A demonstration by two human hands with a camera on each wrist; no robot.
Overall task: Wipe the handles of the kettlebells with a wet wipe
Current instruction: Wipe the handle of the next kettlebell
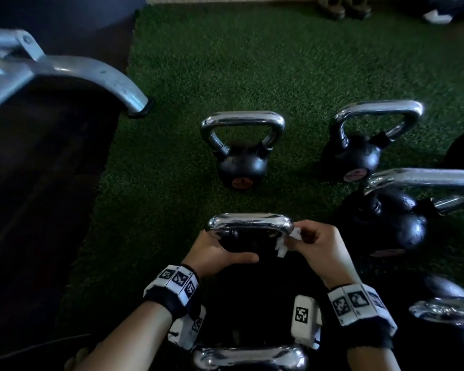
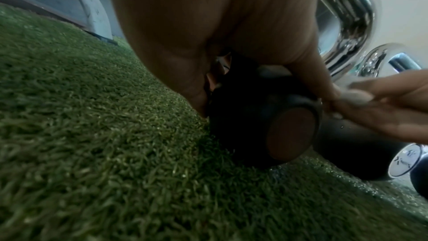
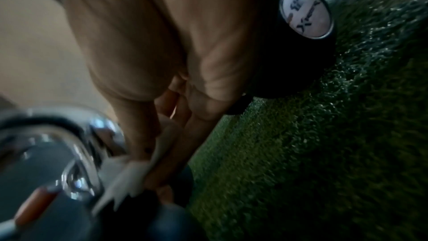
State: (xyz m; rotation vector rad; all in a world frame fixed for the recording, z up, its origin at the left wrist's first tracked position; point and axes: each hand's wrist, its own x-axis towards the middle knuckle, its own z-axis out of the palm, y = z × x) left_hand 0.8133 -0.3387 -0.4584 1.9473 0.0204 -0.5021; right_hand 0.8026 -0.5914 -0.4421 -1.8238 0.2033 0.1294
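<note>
Right hand [image 1: 316,245] pinches wet wipe [image 1: 281,247] against chrome handle [image 1: 249,223]; left hand [image 1: 214,253] steadies kettlebell.

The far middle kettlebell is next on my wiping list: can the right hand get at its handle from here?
Probably yes. Only open turf surrounds the far middle kettlebell, and its handle stands upright. The right hand, pinching the wet wipe, must first leave the near kettlebell's handle.

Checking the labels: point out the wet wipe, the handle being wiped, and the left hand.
wet wipe [image 1: 281,249], head view, its hanging tail.
handle [image 1: 249,222], head view, middle of the top bar.
left hand [image 1: 214,253], head view, back of the hand.
</note>
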